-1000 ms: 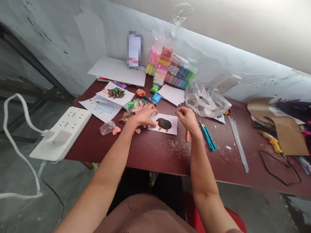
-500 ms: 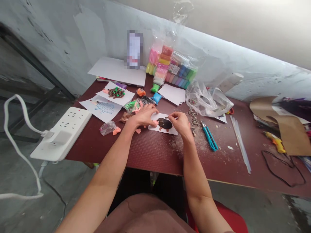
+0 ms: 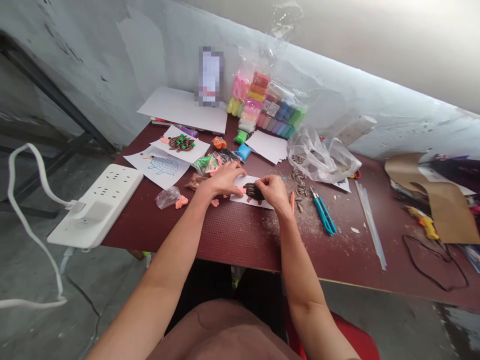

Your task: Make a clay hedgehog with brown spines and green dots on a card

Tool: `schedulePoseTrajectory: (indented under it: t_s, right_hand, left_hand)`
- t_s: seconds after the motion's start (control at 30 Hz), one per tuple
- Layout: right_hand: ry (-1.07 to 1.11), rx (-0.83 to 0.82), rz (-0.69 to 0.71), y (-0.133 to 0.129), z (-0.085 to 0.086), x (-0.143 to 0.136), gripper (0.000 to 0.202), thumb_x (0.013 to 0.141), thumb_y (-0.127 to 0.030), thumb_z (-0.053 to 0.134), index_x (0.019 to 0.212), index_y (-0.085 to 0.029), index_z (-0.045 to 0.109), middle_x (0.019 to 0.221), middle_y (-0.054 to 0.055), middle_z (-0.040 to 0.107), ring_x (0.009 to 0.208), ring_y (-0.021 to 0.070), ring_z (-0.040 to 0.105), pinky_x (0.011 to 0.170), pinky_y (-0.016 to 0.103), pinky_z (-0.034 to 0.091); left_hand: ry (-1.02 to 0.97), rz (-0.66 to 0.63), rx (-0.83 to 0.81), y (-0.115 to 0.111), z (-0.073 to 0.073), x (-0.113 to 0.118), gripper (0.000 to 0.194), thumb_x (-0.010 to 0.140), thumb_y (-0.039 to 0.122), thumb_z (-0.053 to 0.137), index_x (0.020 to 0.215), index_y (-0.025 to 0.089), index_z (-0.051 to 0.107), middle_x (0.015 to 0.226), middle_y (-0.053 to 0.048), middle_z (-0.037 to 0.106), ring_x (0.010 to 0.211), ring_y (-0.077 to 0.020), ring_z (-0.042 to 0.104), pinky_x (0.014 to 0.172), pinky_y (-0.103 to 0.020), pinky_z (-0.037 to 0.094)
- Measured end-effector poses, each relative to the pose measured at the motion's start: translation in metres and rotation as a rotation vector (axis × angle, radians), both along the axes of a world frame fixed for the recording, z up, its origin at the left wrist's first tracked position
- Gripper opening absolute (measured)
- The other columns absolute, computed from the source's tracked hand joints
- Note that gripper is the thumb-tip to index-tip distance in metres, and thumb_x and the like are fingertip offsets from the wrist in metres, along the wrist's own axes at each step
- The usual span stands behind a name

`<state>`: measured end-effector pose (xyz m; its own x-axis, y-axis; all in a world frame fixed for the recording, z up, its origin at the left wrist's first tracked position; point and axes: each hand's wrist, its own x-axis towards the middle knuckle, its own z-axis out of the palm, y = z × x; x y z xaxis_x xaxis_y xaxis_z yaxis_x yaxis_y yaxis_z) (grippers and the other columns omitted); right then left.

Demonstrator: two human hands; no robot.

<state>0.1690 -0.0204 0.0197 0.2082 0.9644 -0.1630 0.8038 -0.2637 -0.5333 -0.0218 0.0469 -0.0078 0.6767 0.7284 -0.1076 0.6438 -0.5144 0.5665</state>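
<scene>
A small white card (image 3: pixel 239 196) lies on the table between my hands. On it is a clay animal (image 3: pixel 252 190) with a dark rounded body, several striped seeds at its left, a pink head end and brown feet. My left hand (image 3: pixel 226 180) arches over the card's left side, fingers apart, its thumb at the pink end. My right hand (image 3: pixel 275 191) pinches at the top right of the dark body; a sunflower seed is in the fingertips, now mostly hidden. Loose sunflower seeds (image 3: pixel 300 186) lie just right of this hand, near an orange stick (image 3: pixel 292 202).
A teal utility knife (image 3: pixel 323 212) lies right of the seeds, with clear sticks (image 3: pixel 370 225) and a yellow glue gun (image 3: pixel 423 222) beyond. Bagged clay (image 3: pixel 277 115) stands behind. Left are a seed-covered clay animal (image 3: pixel 182 143), a drawing (image 3: pixel 161 167) and a power strip (image 3: pixel 93 205).
My right hand has moved slightly left and down onto the dark clay body, covering its right part. The orange stick beside the wrist has come into view. My left hand stays nearly in place.
</scene>
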Motion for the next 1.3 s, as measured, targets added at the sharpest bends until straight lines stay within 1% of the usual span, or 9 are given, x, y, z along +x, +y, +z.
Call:
schedulePoseTrajectory:
  t_s: [0.17, 0.37, 0.53, 0.67, 0.87, 1.0, 1.07, 1.17, 1.3]
  right_hand:
    - [0.012, -0.025, 0.002, -0.0008, 0.001, -0.0042, 0.028, 0.09, -0.024, 0.056, 0.073, -0.019, 0.077, 0.055, 0.003, 0.068, 0.059, 0.0179, 0.065, 0.062, 0.026, 0.043]
    - [-0.047, -0.008, -0.015, 0.0004, 0.0001, -0.0077, 0.025, 0.088, -0.025, 0.059, 0.073, -0.02, 0.078, 0.055, 0.003, 0.069, 0.059, 0.0186, 0.064, 0.063, 0.027, 0.044]
    - [-0.002, -0.045, -0.005, -0.0008, 0.0023, -0.0077, 0.026, 0.091, -0.025, 0.057, 0.077, -0.019, 0.079, 0.055, 0.003, 0.069, 0.057, 0.0182, 0.066, 0.065, 0.026, 0.046]
    - [0.029, -0.021, 0.013, -0.0026, 0.0038, -0.006, 0.029, 0.092, -0.024, 0.055, 0.076, -0.018, 0.079, 0.054, 0.003, 0.068, 0.058, 0.0183, 0.067, 0.062, 0.026, 0.044]
    - [0.062, 0.011, -0.02, -0.0033, 0.0027, -0.0071, 0.027, 0.09, -0.024, 0.056, 0.08, -0.018, 0.08, 0.059, 0.003, 0.071, 0.052, 0.0171, 0.065, 0.061, 0.026, 0.046]
    - [-0.027, -0.006, -0.009, -0.0016, 0.0008, -0.0073, 0.027, 0.092, -0.025, 0.057, 0.084, -0.018, 0.081, 0.062, 0.005, 0.073, 0.061, 0.0191, 0.067, 0.064, 0.027, 0.045]
    - [-0.096, -0.01, 0.003, -0.0003, -0.0004, -0.0066, 0.027, 0.093, -0.025, 0.057, 0.086, -0.019, 0.082, 0.067, 0.007, 0.075, 0.066, 0.0203, 0.068, 0.065, 0.028, 0.044]
    - [-0.172, -0.008, 0.023, 0.0015, -0.0018, -0.0058, 0.026, 0.094, -0.025, 0.058, 0.091, -0.02, 0.083, 0.077, 0.009, 0.079, 0.072, 0.0213, 0.069, 0.068, 0.028, 0.044]
    - [-0.203, -0.033, 0.032, 0.0022, -0.0018, -0.0084, 0.027, 0.096, -0.025, 0.057, 0.096, -0.019, 0.084, 0.084, 0.011, 0.081, 0.077, 0.0226, 0.07, 0.07, 0.029, 0.044]
  left_hand:
    - [0.009, 0.001, -0.004, -0.001, 0.0021, 0.0007, 0.067, 0.068, 0.04, 0.08, 0.131, 0.025, 0.066, 0.139, -0.01, 0.056, 0.132, -0.0371, 0.048, 0.114, -0.048, 0.04]
    - [-0.001, 0.003, -0.003, -0.0019, 0.0031, 0.0, 0.066, 0.068, 0.039, 0.079, 0.131, 0.025, 0.066, 0.14, -0.01, 0.056, 0.132, -0.0377, 0.047, 0.114, -0.05, 0.04]
    - [0.005, 0.002, -0.007, -0.0013, 0.0029, 0.0, 0.066, 0.068, 0.04, 0.08, 0.131, 0.025, 0.066, 0.139, -0.009, 0.055, 0.131, -0.0371, 0.048, 0.114, -0.049, 0.04]
    - [0.005, -0.007, -0.001, -0.0012, 0.0031, 0.0004, 0.064, 0.07, 0.039, 0.079, 0.131, 0.024, 0.066, 0.139, -0.01, 0.056, 0.132, -0.0368, 0.047, 0.114, -0.049, 0.04]
    - [0.007, 0.0, -0.012, -0.0012, 0.0035, 0.0002, 0.066, 0.068, 0.041, 0.081, 0.131, 0.026, 0.066, 0.14, -0.009, 0.054, 0.133, -0.0372, 0.047, 0.115, -0.048, 0.04]
    - [-0.001, 0.002, -0.012, -0.001, 0.0022, -0.0001, 0.066, 0.068, 0.04, 0.08, 0.131, 0.025, 0.066, 0.14, -0.01, 0.055, 0.133, -0.0386, 0.047, 0.115, -0.051, 0.04]
    - [-0.001, 0.002, -0.008, -0.0006, 0.0011, -0.0002, 0.067, 0.067, 0.041, 0.08, 0.131, 0.026, 0.066, 0.139, -0.009, 0.055, 0.131, -0.0386, 0.048, 0.114, -0.052, 0.041]
    - [-0.004, -0.001, -0.003, -0.0003, 0.0003, -0.0001, 0.067, 0.067, 0.042, 0.08, 0.131, 0.027, 0.066, 0.139, -0.009, 0.055, 0.13, -0.0379, 0.049, 0.113, -0.051, 0.041]
    - [0.015, 0.004, -0.002, -0.0013, 0.0024, 0.0003, 0.067, 0.068, 0.04, 0.079, 0.132, 0.025, 0.065, 0.14, -0.009, 0.055, 0.13, -0.0364, 0.049, 0.114, -0.049, 0.041]
